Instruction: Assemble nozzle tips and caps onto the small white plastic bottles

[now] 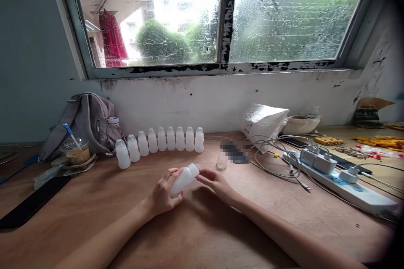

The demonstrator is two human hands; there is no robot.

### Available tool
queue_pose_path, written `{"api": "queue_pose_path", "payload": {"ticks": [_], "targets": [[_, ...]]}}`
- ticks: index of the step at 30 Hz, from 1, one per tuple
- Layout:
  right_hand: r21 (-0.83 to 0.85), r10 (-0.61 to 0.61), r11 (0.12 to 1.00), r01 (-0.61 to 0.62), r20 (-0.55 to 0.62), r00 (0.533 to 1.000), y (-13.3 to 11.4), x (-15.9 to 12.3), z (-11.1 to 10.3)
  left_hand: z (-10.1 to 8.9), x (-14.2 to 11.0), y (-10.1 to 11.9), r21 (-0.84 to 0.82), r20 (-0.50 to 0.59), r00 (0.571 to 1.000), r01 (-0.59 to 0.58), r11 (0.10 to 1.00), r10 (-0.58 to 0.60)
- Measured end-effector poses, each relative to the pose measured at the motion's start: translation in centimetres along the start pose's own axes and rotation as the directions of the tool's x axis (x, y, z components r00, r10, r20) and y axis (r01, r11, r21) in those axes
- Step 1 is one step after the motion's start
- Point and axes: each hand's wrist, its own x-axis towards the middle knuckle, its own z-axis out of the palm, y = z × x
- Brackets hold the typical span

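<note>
My left hand (166,189) is wrapped round a frosted white baby bottle (183,180), which tilts with its top up and to the right. At the bottle's neck, the thumb and fingers of my right hand (217,183) are pinched together, touching the rim just below the clear teat. Whether they grip the collar itself is hard to see. Just beyond my right hand, a clear bottle cap (221,162) rests on the wooden table (195,235). Several similar baby bottles (162,139) with clear caps stand upright in a curved row towards the wall.
On the left are a grey backpack (90,122), a drink cup with a straw (75,151) and a black flat object (34,201). Rightward lie tangled cables (265,168), a power strip (341,183) with plugs and a white bag (265,124). A window (225,21) is above.
</note>
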Motion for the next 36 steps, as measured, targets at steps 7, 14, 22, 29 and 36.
{"api": "queue_pose_path", "payload": {"ticks": [7, 14, 22, 29, 36], "targets": [[-0.603, -0.212, 0.79, -0.112, -0.439, 0.873, 1.4, 2.2, -7.8, -0.7, 0.3, -1.3, 0.01, 0.042, 0.999, -0.005, 1.0, 0.004], [-0.707, -0.16, 0.694, -0.136, -0.336, 0.928, 3.3, 2.4, -8.8, -1.1, 0.3, -1.8, 0.01, 0.158, 0.986, -0.06, 0.998, 0.058], [-0.135, 0.078, 0.984, -0.119, -0.277, 0.958, 2.6, 2.1, -6.2, -1.2, 0.3, -2.2, 0.065, 0.257, 0.965, -0.077, 0.995, 0.058], [0.136, 0.24, 0.966, -0.218, -0.172, 0.955, 2.6, 1.7, -4.5, -1.5, 0.4, -2.2, 0.039, 0.261, 0.964, -0.067, 0.997, 0.054], [0.132, 0.218, 0.969, -0.206, -0.081, 0.973, 2.2, 1.2, -3.5, -1.8, 0.5, -2.2, -0.039, 0.291, 0.955, -0.046, 0.998, 0.055]]}}
